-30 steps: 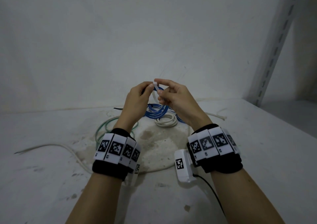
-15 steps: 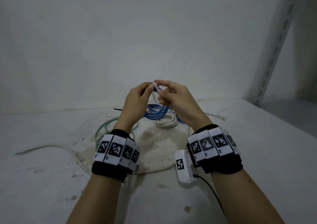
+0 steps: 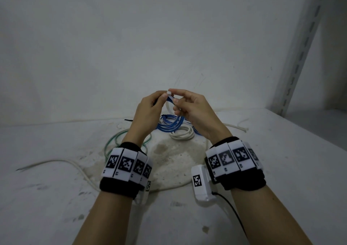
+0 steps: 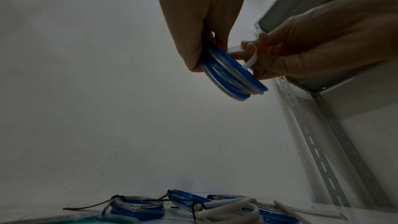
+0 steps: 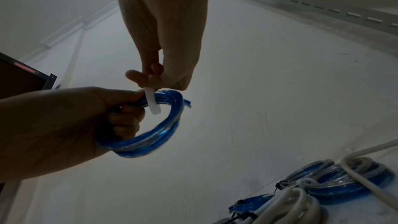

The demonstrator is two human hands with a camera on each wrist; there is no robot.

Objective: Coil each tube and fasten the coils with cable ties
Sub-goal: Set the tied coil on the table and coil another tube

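I see a white, stained shelf (image 3: 262,169) carrying tied blue coils (image 3: 170,123) and a white coil (image 3: 183,134) near its back edge, a loose green tube (image 3: 112,143) leftward

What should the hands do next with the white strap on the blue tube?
Probably poke the strap's tail through its head and pull it snug. The left hand grips the blue coil, the right hand pinches the white cable tie, and the tie only curves loosely around the coil. Whether its tail is already threaded is hidden by the fingers.
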